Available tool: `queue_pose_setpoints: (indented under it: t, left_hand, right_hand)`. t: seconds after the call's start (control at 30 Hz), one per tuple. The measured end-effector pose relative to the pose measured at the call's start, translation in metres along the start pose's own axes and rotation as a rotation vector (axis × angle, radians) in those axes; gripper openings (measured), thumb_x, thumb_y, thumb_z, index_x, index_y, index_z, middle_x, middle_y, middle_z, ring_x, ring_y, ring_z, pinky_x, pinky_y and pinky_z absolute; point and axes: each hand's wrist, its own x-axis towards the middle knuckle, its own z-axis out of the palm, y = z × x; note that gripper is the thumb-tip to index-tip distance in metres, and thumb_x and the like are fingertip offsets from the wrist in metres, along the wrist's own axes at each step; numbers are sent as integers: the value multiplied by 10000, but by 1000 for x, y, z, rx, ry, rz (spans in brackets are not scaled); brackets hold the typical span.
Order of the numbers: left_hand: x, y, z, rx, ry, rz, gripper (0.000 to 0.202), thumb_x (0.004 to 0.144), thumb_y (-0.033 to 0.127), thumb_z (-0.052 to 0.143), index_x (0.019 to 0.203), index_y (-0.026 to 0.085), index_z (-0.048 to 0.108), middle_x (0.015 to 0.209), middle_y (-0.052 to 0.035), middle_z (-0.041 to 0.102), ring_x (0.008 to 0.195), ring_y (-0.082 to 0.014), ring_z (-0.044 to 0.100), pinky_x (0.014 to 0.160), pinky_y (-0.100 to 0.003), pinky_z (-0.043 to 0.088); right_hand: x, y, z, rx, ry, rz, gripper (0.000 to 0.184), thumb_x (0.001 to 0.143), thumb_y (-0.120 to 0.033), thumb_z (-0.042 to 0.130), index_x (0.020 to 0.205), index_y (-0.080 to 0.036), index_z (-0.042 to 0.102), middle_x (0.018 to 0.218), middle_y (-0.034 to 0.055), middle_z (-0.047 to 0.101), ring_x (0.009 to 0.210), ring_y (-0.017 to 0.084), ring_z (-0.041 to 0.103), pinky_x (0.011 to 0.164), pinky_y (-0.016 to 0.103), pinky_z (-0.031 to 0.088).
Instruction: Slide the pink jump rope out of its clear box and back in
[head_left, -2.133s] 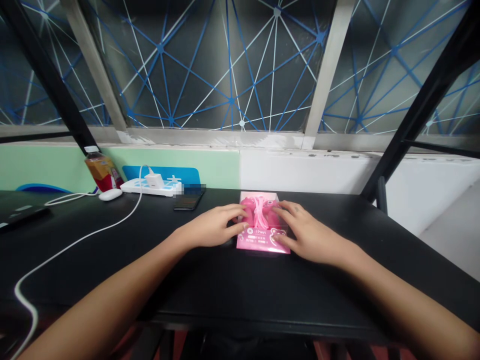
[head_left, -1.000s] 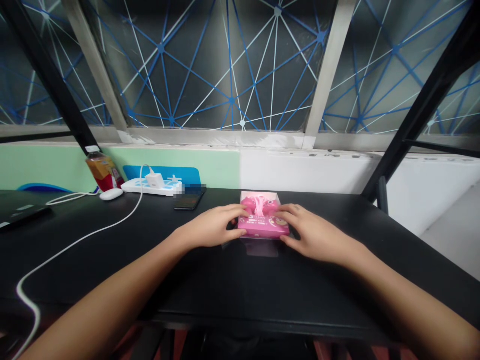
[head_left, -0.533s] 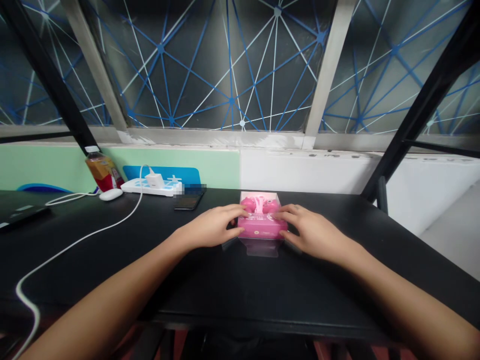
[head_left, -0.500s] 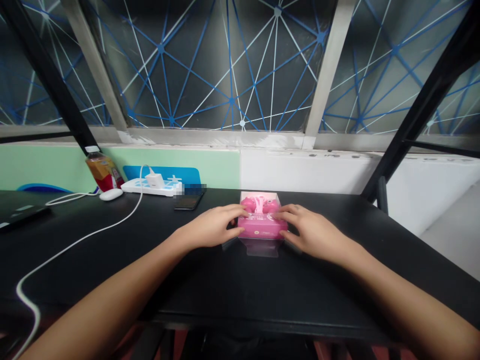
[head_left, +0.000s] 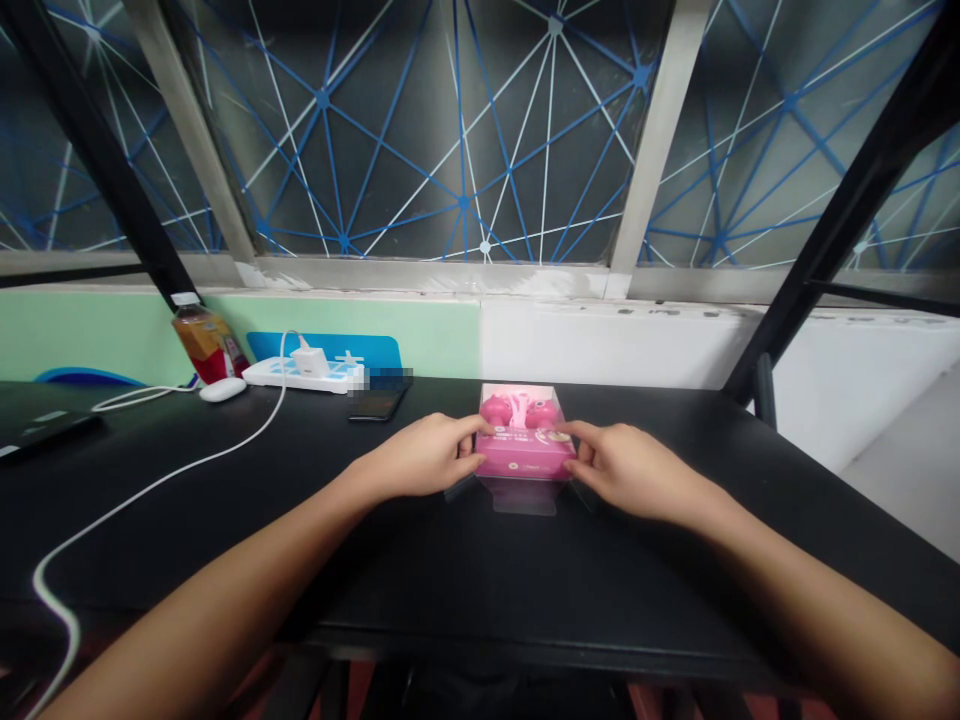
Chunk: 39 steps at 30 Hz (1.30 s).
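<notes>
A pink box (head_left: 525, 460) with a clear top part lies on the black desk. Inside its clear part are rounded pink items (head_left: 541, 412) and a pale pink cord, perhaps headphones. A see-through flap (head_left: 523, 498) sticks out at the box's near edge. On the box's left side, my left hand (head_left: 431, 455) has its index finger on the upper edge and thumb on the near corner. My right hand (head_left: 637, 465) grips the right side likewise, index finger above and thumb at the near corner. The other fingers of both hands are curled in.
Left of the box lie a dark phone (head_left: 379, 398), a white power strip (head_left: 330, 378) with a charger (head_left: 309, 358), a white mouse (head_left: 223, 389) and a drink bottle (head_left: 206, 340). A white cable (head_left: 187, 465) crosses the desk (head_left: 480, 580) on the left. A laptop edge (head_left: 45, 432) shows far left.
The middle fingers have left the box's sides and curled in on both hands, so index fingers and thumbs stay on it. The box has hardly moved.
</notes>
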Motion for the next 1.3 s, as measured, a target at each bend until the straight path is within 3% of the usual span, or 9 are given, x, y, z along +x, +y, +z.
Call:
queue_pose_setpoints:
  t: [0.23, 0.43, 0.77, 0.87, 1.0, 1.13, 1.3]
  left_hand:
    - [1, -1, -1, -167, -54, -68, 343, 885, 246, 512, 1212, 159, 571, 655, 19, 680, 555, -128, 637, 637, -245, 465]
    - [1, -5, -2, -240, -104, -74, 378, 882, 253, 541, 1251, 169, 546, 708, 10, 709, 633, -140, 679, 679, -246, 493]
    - [2, -2, -1, -51, -5, -6, 257, 952, 309, 499, 1151, 178, 593, 695, 6, 681, 614, -136, 619, 602, -238, 412]
    - [2, -1, 1, -14, 9, 7, 251, 955, 316, 491, 1125, 171, 605, 712, -4, 681, 627, -141, 620, 605, -246, 405]
    - [3, -2, 2, 19, 20, 19, 264, 948, 325, 496, 1130, 171, 610, 732, -13, 688, 648, -150, 629, 619, -254, 408]
    - [4, -3, 2, 28, 25, 18, 265, 945, 320, 495, 1137, 175, 607, 736, -11, 689, 637, -148, 624, 604, -251, 400]
    - [5, -2, 1, 39, 18, 11, 252, 948, 303, 491, 1139, 181, 601, 743, -6, 688, 645, -145, 622, 603, -248, 397]
  right_hand:
    - [-1, -5, -4, 229, -86, 46, 467, 867, -232, 507, 1330, -174, 527, 723, -8, 725, 607, 165, 657, 577, 271, 458]
    - [-1, 0, -4, 344, -148, 22, 513, 851, -239, 532, 1357, -160, 498, 773, -6, 733, 662, 171, 677, 622, 273, 483]
    - [1, -1, 2, -82, 35, -30, 291, 894, -337, 559, 1155, -220, 612, 774, 13, 711, 665, 191, 655, 582, 294, 441]
    - [1, -2, 4, -185, 95, -104, 262, 904, -335, 542, 1120, -209, 622, 901, 62, 684, 789, 226, 650, 644, 334, 488]
    - [2, -5, 4, -218, 167, -261, 235, 897, -257, 531, 1104, -190, 620, 1103, 124, 611, 1013, 271, 591, 767, 398, 532]
    - [2, -9, 6, -224, 172, -381, 238, 930, -170, 437, 1069, -197, 628, 1151, 124, 585, 1024, 251, 574, 813, 409, 536]
    - [1, -12, 9, -245, 142, -406, 254, 933, -144, 424, 944, -198, 673, 1204, 123, 573, 1080, 259, 556, 876, 415, 521]
